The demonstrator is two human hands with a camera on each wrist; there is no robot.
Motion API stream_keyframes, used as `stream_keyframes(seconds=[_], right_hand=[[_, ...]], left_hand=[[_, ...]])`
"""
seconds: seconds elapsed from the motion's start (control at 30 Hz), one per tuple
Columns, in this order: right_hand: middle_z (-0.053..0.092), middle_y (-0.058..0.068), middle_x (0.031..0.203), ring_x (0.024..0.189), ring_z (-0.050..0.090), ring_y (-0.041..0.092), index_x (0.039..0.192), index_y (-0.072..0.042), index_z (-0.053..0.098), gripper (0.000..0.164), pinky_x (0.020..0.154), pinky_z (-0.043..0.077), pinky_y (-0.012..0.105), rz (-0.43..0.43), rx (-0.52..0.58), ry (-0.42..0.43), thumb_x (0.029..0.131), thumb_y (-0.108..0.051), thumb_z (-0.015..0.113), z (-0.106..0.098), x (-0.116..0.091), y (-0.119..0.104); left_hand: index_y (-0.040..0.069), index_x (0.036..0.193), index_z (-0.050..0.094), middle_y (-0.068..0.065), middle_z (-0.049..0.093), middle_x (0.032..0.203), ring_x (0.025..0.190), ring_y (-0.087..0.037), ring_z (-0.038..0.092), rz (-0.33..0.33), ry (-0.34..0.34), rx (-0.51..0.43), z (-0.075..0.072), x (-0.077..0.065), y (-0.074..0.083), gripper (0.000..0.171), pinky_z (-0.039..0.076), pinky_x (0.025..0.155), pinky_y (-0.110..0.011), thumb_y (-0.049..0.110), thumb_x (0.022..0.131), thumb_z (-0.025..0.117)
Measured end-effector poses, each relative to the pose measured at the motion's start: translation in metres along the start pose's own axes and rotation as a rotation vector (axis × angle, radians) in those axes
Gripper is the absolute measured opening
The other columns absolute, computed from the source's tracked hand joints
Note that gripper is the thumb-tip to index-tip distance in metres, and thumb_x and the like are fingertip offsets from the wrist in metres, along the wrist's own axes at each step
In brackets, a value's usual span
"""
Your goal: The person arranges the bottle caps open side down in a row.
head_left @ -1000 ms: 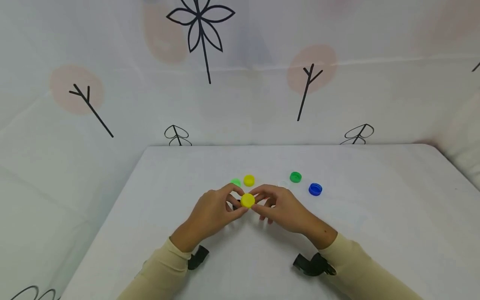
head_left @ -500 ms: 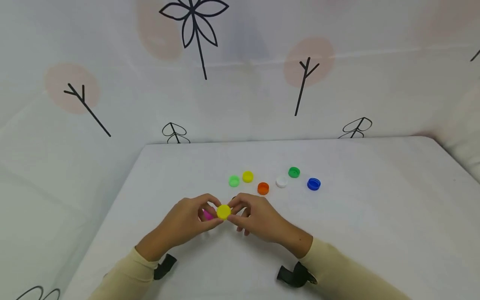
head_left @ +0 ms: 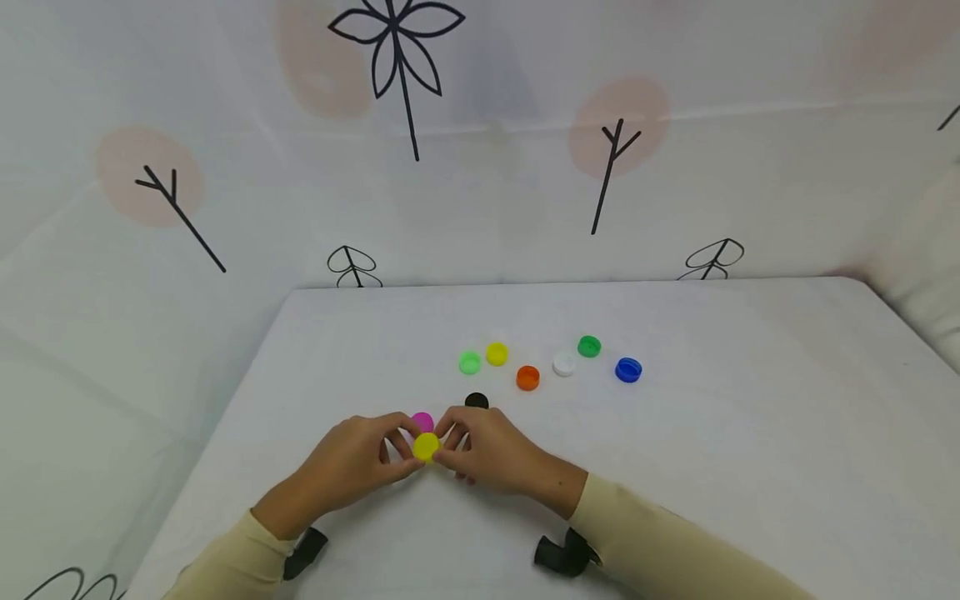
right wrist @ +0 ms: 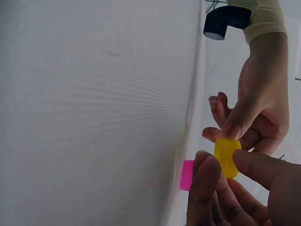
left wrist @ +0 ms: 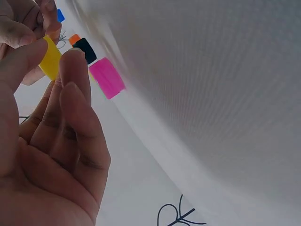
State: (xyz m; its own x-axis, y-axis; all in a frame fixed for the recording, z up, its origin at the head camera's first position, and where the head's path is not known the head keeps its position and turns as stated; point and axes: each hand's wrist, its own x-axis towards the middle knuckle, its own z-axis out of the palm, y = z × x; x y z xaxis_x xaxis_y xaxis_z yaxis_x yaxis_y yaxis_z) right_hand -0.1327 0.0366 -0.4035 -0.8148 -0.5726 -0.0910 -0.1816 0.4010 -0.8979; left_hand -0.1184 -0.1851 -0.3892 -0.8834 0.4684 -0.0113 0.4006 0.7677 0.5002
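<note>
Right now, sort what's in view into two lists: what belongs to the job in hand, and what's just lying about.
Job in hand:
held yellow cap
left hand and right hand, both pinching it

Apparently lying about, though some may yet be used:
magenta cap
black cap
orange cap
white cap
green cap
light green cap
second yellow cap
blue cap

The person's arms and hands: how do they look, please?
Left sleeve and right sleeve are long, plain and beige. A black device with a rounded, tube-like shape shows below each sleeve's end. Left hand and right hand are bare.
</note>
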Motion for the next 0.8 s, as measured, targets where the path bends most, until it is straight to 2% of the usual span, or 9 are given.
stream_keyframes(seconds=[0.13, 0.33, 0.53, 0.8], right_hand=[[0.071, 0.000, 0.084, 0.060, 0.066, 0.015, 0.109, -0.006, 0.064, 0.022, 0.055, 0.055, 0.024, 0.011, -0.022, 0.001, 0.090, -0.011, 0.074, -0.001, 0.000, 0.001], [0.071, -0.001, 0.082, 0.058, 0.065, 0.012, 0.110, -0.006, 0.064, 0.023, 0.055, 0.055, 0.023, 0.032, -0.076, 0.020, 0.090, -0.010, 0.074, -0.006, 0.003, 0.002], [0.069, -0.001, 0.076, 0.054, 0.063, 0.012, 0.115, -0.004, 0.063, 0.027, 0.056, 0.053, 0.022, 0.064, -0.130, 0.041, 0.091, -0.012, 0.073, -0.010, 0.006, 0.003], [0.061, 0.000, 0.062, 0.044, 0.058, 0.014, 0.119, -0.003, 0.064, 0.029, 0.046, 0.046, 0.023, 0.091, -0.175, 0.048, 0.093, -0.014, 0.071, -0.014, 0.009, 0.004]], left_hand=[[0.022, 0.107, 0.068, 0.018, 0.066, 0.074, 0.054, 0.004, 0.047, 0.008, 0.012, 0.087, 0.003, 0.004, 0.001, 0.030, 0.042, 0.052, -0.018, 0.029, 0.082, 0.083], [0.020, 0.104, 0.071, 0.017, 0.057, 0.072, 0.059, 0.001, 0.043, 0.055, 0.076, 0.252, 0.005, 0.014, 0.005, 0.033, 0.037, 0.053, -0.017, 0.034, 0.078, 0.086], [0.021, 0.103, 0.072, 0.011, 0.064, 0.084, 0.069, -0.002, 0.053, 0.043, 0.085, 0.308, 0.006, 0.024, 0.010, 0.032, 0.045, 0.061, -0.017, 0.035, 0.078, 0.086], [0.020, 0.102, 0.073, 0.006, 0.064, 0.086, 0.068, -0.005, 0.055, 0.012, 0.076, 0.346, 0.009, 0.034, 0.011, 0.034, 0.049, 0.061, -0.021, 0.036, 0.076, 0.087]])
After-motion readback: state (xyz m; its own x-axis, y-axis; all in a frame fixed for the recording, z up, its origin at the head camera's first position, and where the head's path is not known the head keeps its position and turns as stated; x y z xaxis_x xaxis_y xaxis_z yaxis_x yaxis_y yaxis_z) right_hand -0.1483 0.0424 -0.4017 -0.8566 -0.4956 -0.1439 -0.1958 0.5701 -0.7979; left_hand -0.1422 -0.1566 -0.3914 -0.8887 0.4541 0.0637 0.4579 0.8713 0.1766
